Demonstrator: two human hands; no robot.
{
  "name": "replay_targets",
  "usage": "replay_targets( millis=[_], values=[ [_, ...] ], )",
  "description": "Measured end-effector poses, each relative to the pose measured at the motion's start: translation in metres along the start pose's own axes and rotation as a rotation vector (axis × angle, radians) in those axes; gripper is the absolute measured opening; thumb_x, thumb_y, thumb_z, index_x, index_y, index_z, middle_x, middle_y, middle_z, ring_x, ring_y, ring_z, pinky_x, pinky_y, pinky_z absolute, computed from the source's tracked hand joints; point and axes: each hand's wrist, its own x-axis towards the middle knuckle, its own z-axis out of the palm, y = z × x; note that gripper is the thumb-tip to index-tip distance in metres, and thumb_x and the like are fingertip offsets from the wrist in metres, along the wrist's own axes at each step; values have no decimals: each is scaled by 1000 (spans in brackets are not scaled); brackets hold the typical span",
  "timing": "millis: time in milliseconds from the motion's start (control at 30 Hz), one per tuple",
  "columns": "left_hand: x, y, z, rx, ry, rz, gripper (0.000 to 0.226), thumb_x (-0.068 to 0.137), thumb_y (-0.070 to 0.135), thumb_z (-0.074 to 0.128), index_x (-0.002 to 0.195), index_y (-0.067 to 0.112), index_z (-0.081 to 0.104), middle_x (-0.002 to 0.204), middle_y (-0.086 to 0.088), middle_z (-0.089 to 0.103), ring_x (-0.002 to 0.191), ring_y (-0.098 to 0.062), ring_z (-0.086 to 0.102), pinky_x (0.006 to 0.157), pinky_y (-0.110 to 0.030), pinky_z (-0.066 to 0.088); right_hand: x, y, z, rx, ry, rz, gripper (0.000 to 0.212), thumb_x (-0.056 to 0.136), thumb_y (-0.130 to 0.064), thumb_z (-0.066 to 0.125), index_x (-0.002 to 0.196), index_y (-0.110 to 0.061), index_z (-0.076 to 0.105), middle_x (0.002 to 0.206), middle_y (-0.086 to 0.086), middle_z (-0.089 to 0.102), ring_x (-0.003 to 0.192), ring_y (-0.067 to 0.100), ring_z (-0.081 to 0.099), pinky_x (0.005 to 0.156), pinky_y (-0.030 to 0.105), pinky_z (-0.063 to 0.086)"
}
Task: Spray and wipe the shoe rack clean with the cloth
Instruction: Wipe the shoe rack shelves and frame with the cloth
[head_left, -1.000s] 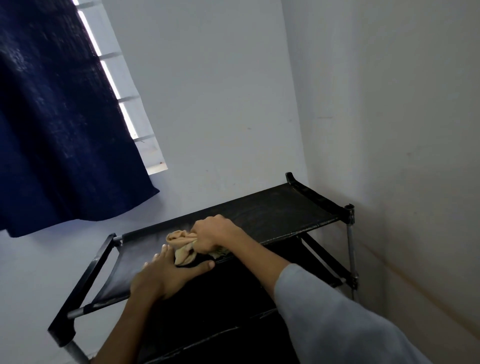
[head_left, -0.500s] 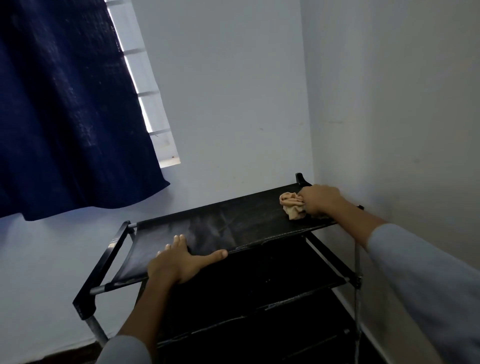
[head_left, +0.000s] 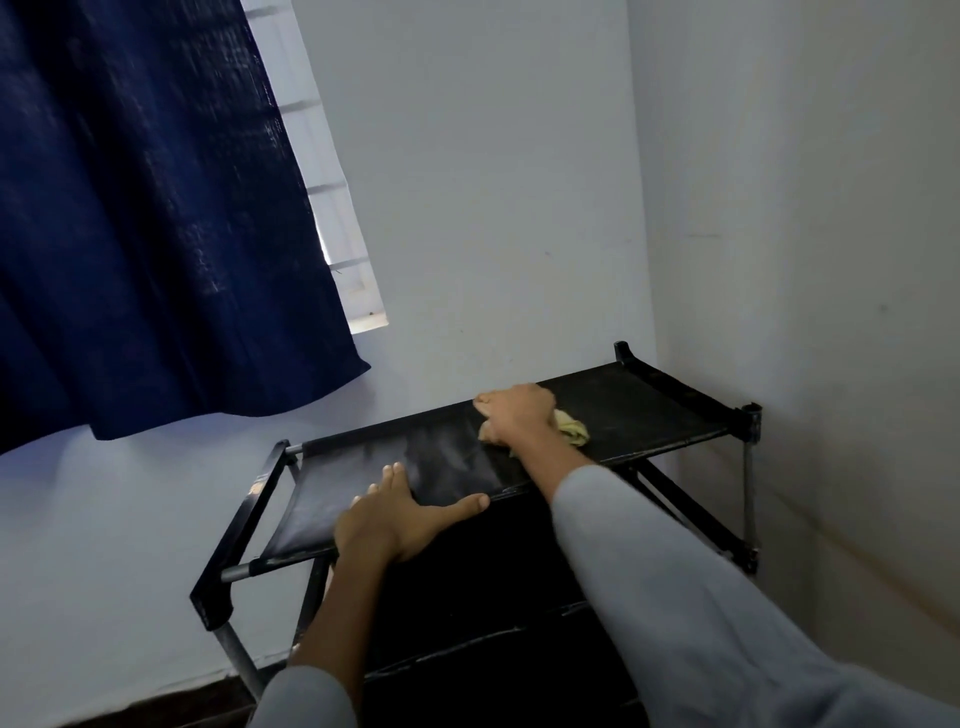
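Leftmost, a navy curtain (head_left: 156, 218) hangs over the window. Your left hand (head_left: 395, 514) lies flat, fingers straight, on the shoe rack (head_left: 649, 410) top shelf's front edge. Your right hand (head_left: 514, 418) grips the bunched cloth (head_left: 571, 432) mid-shelf.

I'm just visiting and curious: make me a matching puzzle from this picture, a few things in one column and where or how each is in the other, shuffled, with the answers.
Things:
1. left hand
2. right hand
3. cloth
4. curtain

States:
A. dark blue, hanging over the window
B. pale yellow, bunched on the top shelf
C. flat, fingers straight, on the front edge of the rack
D. curled round the cloth on the top shelf

Pairs: 1-C, 2-D, 3-B, 4-A
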Motion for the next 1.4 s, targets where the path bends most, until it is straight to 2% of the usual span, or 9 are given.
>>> replay_targets(
  millis=[100, 267, 467, 600, 700, 933, 1133, 1300, 1400],
  values=[
    [4, -2, 2, -29, 13, 16, 144, 34, 103, 30, 149, 19, 13, 154, -5, 28, 136, -29, 35, 106, -49, 36, -8, -37, 9, -31, 13, -140, 48, 87, -42, 60, 129, -20, 52, 130, 8, 54, 119, 30, 51, 87, 35, 48],
    [6, -7, 6, -183, 131, 48, 142, 26, 104, 35, 143, 27, 15, 133, -3, 55, 116, -26, 55, 96, -47, 46, -33, -55, 6, 235, -47, -298, 26, 91, -23, 52, 111, -7, 56, 115, 14, 59, 106, 31, 54, 85, 39, 43],
    [-17, -2, 5, -462, 385, 267, 137, 45, 79, 71, 141, 44, -19, 153, 0, 27, 129, -24, 43, 99, -45, 44, -48, -26, -7, 1175, -221, -200, 31, 90, -21, 56, 114, -1, 61, 109, 18, 65, 97, 30, 63, 81, 34, 52],
    [-34, -10, 9, -588, 514, 329, 125, 51, 67, 75, 144, 46, -6, 149, 22, 15, 135, -3, 23, 107, -33, 31, -68, -9, -5, 1692, -265, -81, 28, 90, -15, 53, 113, -3, 63, 102, 15, 70, 90, 27, 66, 83, 34, 53],
    [-65, -15, 23, -594, 592, 328, 115, 56, 65, 73, 147, 36, 10, 145, 23, 21, 131, 5, 26, 102, -23, 32, -92, 7, 9, 1932, -371, -93, 27, 91, -17, 49, 113, -10, 63, 99, 11, 70, 87, 26, 67, 85, 36, 52],
    [-114, -48, 88, -666, 455, 168, 100, 63, 59, 74, 144, 24, 28, 141, 19, 33, 129, 2, 33, 104, -23, 32, -139, 11, 74, 2079, -589, 4, 27, 93, -18, 44, 102, -8, 67, 101, 14, 71, 96, 32, 64, 91, 43, 49],
    [-108, -95, 126, -661, 395, -113, 85, 77, 7, 70, 146, 8, 20, 147, -12, 34, 135, -25, 35, 110, -33, 31, -134, 4, 104, 2204, -637, 37, 33, 85, -17, 49, 112, -5, 64, 111, 18, 68, 102, 35, 63, 93, 46, 48],
    [-88, -115, 132, -680, 339, -155, 98, 72, 21, 79, 147, 7, 17, 147, -12, 32, 136, -25, 32, 111, -37, 32, -121, 15, 126, 2067, -680, -146, 71, 52, -24, 91, 116, -8, 64, 114, 16, 67, 98, 29, 68, 74, 36, 58],
    [-68, -125, 127, -716, 275, -179, 114, 59, 32, 87, 146, 8, 17, 146, -11, 34, 134, -25, 35, 110, -43, 34, -105, 14, 131, 1697, -530, -256, 59, 68, -6, 79, 123, -4, 57, 107, 9, 68, 95, 21, 66, 78, 26, 56]
  ],
)
